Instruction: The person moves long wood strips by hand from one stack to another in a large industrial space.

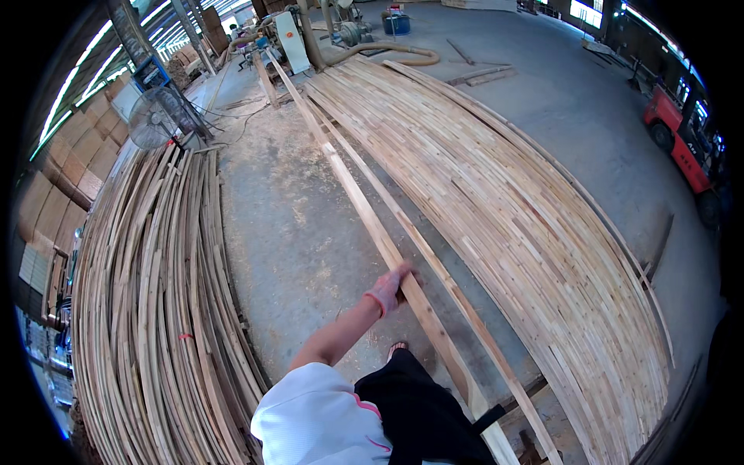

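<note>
"What is in your grip?"

"My left hand [391,288] is closed around a long plank [360,200], with my fingers wrapped over it. They are blurred, so I cannot make out where each fingertip presses."

"And your right hand?"

"It is outside the view, so I cannot tell how its grip stands."

"Where does the plank lie?"

"It slants across the middle, from near the machine [292,43] at the far end, past my hand, down to the lower edge beside my dark clothing [411,411]. A narrower strip [463,304] runs alongside it, just to the right."

"What is to the right of that?"

"A broad bed of pale wooden strips [496,232], lying side by side in a long, wide layer. Beyond it, well apart, a red forklift [682,151] stands near the edge of the view."

"And to your left?"

"A big pile of long wooden slats [155,310], with a round fan [153,118] near its far end. Between the pile and my plank is grey floor [294,263], strewn with sawdust [287,174]."

"What of you shows?"

"My white sleeve [314,415], my forearm [333,337] reaching up to the plank, and one foot [397,348] on the floor below my hand."
</note>
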A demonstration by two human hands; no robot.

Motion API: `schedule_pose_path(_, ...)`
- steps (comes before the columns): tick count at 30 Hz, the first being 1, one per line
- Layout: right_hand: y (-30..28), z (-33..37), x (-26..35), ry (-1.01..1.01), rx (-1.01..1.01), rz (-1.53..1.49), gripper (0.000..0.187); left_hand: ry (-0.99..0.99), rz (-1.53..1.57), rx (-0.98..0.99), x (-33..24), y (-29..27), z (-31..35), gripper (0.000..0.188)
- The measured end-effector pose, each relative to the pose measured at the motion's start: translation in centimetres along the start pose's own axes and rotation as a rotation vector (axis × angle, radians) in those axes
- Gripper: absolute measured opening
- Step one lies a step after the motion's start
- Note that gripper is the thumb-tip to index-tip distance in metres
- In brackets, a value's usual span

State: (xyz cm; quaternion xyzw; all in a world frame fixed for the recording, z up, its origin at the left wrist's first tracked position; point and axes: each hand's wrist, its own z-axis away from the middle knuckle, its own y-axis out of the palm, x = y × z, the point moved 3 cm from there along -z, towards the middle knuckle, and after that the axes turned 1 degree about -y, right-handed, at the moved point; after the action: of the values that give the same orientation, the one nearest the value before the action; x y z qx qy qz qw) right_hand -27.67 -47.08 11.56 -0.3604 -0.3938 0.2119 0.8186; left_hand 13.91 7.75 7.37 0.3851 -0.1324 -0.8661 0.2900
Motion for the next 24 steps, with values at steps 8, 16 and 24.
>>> schedule_pose_path(8,8.2,-2.6,18.1,-0.032,0.089,-0.105,0.045,0.477,-0.009,-0.255,-17.0,-9.1,-14.9,0.039)
schedule_pose_path(16,13.1,-6.8,37.9,-0.002,0.102,0.129,0.06,0.509,-0.113,0.177,-20.3,-8.5,-19.2,0.039)
schedule_pose_path(24,22.2,-12.9,49.0,-0.495,0.232,0.1,0.052,-0.675,-0.294,0.607,12.3,-10.4,-13.3,0.041)
